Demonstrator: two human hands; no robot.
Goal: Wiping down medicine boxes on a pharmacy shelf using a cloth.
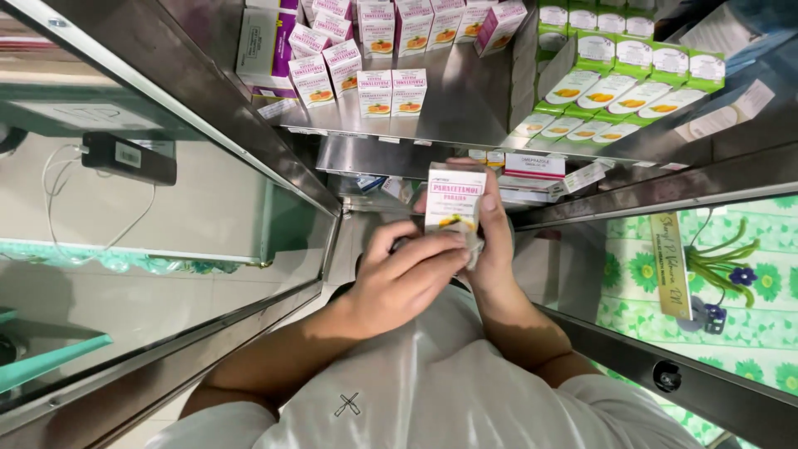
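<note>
Between the two glass panes of the cabinet, you hold a small white and pink carton (453, 199) up before the steel shelf (465, 108). Your right hand (490, 237) grips the carton from behind and from its right side, thumb lying up along the edge, fingers wrapped around the back. Your left hand (399, 283) comes across in front, its fingers curled over the carton's lower end, touching it and covering the bottom flap (whether that flap is open, you cannot tell from here). Both hands are closed on the same carton, and it stands upright, its printed face toward you.

On the shelf above the carton stand rows of white and pink boxes (391, 87) of the same look, some upright in pairs near the shelf's front edge. To their right lies a stack of green and white boxes (619, 87), tilted in overlapping rows. Just behind your right hand, on a lower level, rests a flat white box with a red stripe (534, 166). At the left, beyond the glass, a black device with a white cable (129, 158) lies well apart from your hands.
</note>
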